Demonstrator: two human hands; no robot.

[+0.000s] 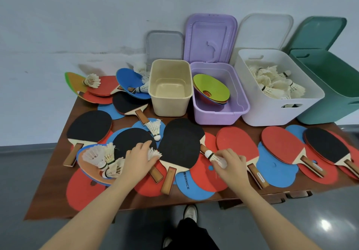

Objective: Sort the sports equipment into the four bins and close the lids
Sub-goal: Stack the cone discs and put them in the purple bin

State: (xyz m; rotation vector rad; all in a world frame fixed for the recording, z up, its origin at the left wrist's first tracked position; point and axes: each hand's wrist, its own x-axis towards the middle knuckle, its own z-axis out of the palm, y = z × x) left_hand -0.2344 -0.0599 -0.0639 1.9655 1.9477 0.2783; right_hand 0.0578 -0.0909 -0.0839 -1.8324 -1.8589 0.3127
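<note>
Both hands grip shuttlecocks over paddles

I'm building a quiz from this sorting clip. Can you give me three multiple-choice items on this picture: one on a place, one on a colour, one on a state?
1. Where are the stacked cones?
A. purple bin
B. beige bin
C. green bin

2. What colour is the bin holding shuttlecocks?
A. purple
B. white
C. beige

3. What is the right hand doing?
A. resting flat on a paddle
B. closing a lid
C. gripping a shuttlecock

Answers:
1 A: the stacked cones lie inside the purple bin.
2 B: the shuttlecocks are piled in the white bin.
3 C: the right hand has its fingers curled round a shuttlecock above the paddles.
</note>
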